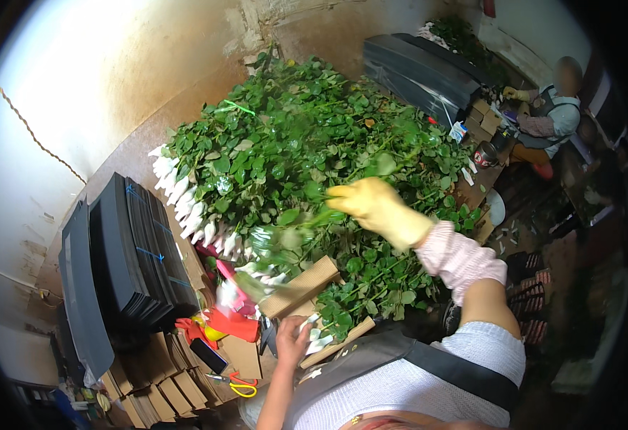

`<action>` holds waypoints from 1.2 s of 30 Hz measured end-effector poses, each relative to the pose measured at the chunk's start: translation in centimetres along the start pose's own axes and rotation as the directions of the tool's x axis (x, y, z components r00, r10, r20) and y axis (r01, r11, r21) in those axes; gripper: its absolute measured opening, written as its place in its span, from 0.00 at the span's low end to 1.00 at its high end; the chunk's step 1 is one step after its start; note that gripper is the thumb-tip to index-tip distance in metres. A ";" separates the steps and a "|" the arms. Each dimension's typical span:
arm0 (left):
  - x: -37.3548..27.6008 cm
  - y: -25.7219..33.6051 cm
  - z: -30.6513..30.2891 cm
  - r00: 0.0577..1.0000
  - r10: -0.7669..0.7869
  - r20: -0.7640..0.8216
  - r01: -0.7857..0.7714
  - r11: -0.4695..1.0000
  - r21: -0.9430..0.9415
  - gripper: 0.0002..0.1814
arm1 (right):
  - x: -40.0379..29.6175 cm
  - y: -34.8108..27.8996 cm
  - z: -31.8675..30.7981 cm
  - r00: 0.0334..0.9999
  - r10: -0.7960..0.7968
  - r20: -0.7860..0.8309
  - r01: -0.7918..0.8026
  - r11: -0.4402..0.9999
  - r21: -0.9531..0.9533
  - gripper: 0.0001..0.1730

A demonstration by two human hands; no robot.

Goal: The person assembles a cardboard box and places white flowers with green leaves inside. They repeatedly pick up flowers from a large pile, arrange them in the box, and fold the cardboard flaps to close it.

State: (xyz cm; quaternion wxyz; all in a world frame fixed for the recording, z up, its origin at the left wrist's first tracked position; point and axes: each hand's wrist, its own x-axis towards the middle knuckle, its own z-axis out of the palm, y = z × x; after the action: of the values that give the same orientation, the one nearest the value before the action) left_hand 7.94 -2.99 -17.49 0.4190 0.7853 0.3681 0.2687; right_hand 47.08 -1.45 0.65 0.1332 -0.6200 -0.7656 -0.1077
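My right hand (376, 209), in a yellow rubber glove, grips a leafy green flower stem (322, 217) above the pile. That stem is motion-blurred, and its lower-left end is hard to make out. Bare, my left hand (292, 339) rests against several white-sleeved flower heads (319, 344) between corrugated cardboard walls (300, 287); whether its fingers grip one is unclear. Leafy stems lie to the right of these heads. Before me spreads a large heap of cut leafy stems (292, 156), with white-sleeved heads (190, 209) lined up along its left side.
Stacked dark sheets (131, 252) and folded cardboard (163, 392) stand left. Nearby are a pink object (238, 293), red gloves (233, 325), a phone (209, 356) and scissors (238, 382). At the far right, a person (558, 115) works beside a dark wrapped stack (421, 72).
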 end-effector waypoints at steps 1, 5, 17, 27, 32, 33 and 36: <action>-0.2 -0.7 0.2 1.000 -0.005 0.001 0.005 1.000 0.026 0.14 | -2.7 1.3 -0.8 0.962 -0.092 -0.256 0.152 0.963 0.224 0.28; -0.8 -2.1 0.6 0.966 -0.255 0.037 0.254 0.918 -0.303 0.24 | -7.5 0.4 -4.0 0.990 -0.100 0.098 0.055 0.921 0.385 0.25; 0.1 1.1 -0.3 0.996 -0.087 0.014 0.088 0.992 -0.090 0.31 | -13.6 -2.6 1.7 0.755 0.147 0.639 -0.064 0.986 -0.152 0.09; 0.3 1.4 -1.0 0.978 -0.178 0.107 0.182 0.983 -0.028 0.29 | 7.6 3.6 1.3 0.991 -0.090 0.102 0.086 0.995 0.047 0.25; 0.4 0.7 -0.8 0.984 -0.113 0.134 0.111 0.994 0.023 0.30 | 25.3 6.2 7.5 0.971 -0.155 -0.184 0.155 0.988 -0.011 0.21; 0.6 1.1 -0.9 0.982 -0.126 0.143 0.125 0.992 0.018 0.29 | 28.4 6.7 8.4 0.972 -0.141 -0.190 0.133 0.990 -0.054 0.21; 0.0 -0.4 -0.6 0.986 -0.098 0.135 0.093 0.995 0.042 0.28 | 35.2 5.6 9.6 0.998 0.064 0.029 -0.051 0.947 -0.318 0.28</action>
State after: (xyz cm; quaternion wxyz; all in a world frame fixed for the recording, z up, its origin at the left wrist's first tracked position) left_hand 7.42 -2.57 -17.53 0.4418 0.7906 0.3804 0.1872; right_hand 45.00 35.29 3.48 0.0203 -0.6574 -0.7225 -0.2133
